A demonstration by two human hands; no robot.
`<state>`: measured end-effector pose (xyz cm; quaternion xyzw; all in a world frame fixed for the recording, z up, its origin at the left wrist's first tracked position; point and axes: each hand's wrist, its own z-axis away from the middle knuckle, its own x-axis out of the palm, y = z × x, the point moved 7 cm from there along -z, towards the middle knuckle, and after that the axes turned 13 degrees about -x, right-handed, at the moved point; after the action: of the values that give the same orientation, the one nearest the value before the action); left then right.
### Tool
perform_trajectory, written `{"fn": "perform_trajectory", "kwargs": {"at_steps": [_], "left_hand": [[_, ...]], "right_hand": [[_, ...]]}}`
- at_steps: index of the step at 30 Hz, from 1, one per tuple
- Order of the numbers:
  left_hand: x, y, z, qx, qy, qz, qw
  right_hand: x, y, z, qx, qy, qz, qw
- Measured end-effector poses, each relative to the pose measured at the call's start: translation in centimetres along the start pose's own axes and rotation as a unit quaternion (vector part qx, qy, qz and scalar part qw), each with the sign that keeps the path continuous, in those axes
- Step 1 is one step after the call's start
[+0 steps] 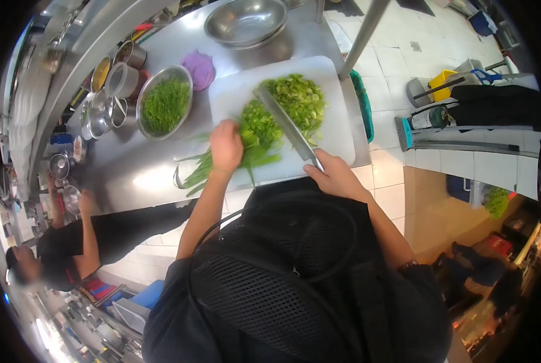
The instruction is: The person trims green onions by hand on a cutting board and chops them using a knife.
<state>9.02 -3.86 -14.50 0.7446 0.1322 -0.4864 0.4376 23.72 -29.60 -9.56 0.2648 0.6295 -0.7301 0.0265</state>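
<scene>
My right hand (336, 175) is wrapped round the handle of a large kitchen knife (287, 125). Its blade slants away over the white cutting board (338, 124), across a heap of chopped greens (301, 97). To the left, my left hand (226, 146) has its fingers curled down on a bunch of long green leaves (255, 158), which look like green onions. The loose leaf ends stick out left past the board's edge. My left fingertips are partly hidden, and the knife's tip lies among the cut pieces.
Left of the board stand a metal bowl of chopped greens (164, 103), a purple cloth (198, 69) and a clear plastic tub (123, 81). Stacked metal bowls (246, 23) sit behind. A table post (364, 37) rises at right. Another person (71, 242) works at far left.
</scene>
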Motion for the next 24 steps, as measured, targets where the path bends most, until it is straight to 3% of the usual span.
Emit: {"fn": "perform_trajectory", "kwargs": {"at_steps": [5,8,10,14,16,19,24], "left_hand": [[1.4,-0.1,1.4,0.022,0.077,-0.054,0.995],[1.0,0.0,1.6,0.004,0.077,-0.053,0.996],[1.0,-0.3,1.7,0.0,0.071,-0.046,0.996],[1.1,-0.5,1.7,-0.008,0.047,-0.05,0.998],[1.3,-0.5,1.8,-0.002,0.056,-0.041,0.998],[1.5,-0.9,1.8,0.008,0.05,-0.049,0.997],[1.7,-0.9,1.5,-0.005,0.036,-0.059,0.998]], "right_hand": [[4.8,-4.5,-2.6,-0.017,-0.065,0.125,0.99],[6.7,-6.7,-3.3,-0.034,-0.111,0.203,0.972],[7.5,-8.2,-2.7,0.008,-0.15,0.246,0.957],[10.5,-4.1,-2.6,0.014,-0.124,0.27,0.955],[11.4,-0.4,-4.7,-0.004,-0.066,0.262,0.963],[9.4,-4.5,-7.3,0.01,-0.1,0.251,0.963],[7.8,-8.8,-2.6,0.015,-0.121,0.299,0.946]]}}
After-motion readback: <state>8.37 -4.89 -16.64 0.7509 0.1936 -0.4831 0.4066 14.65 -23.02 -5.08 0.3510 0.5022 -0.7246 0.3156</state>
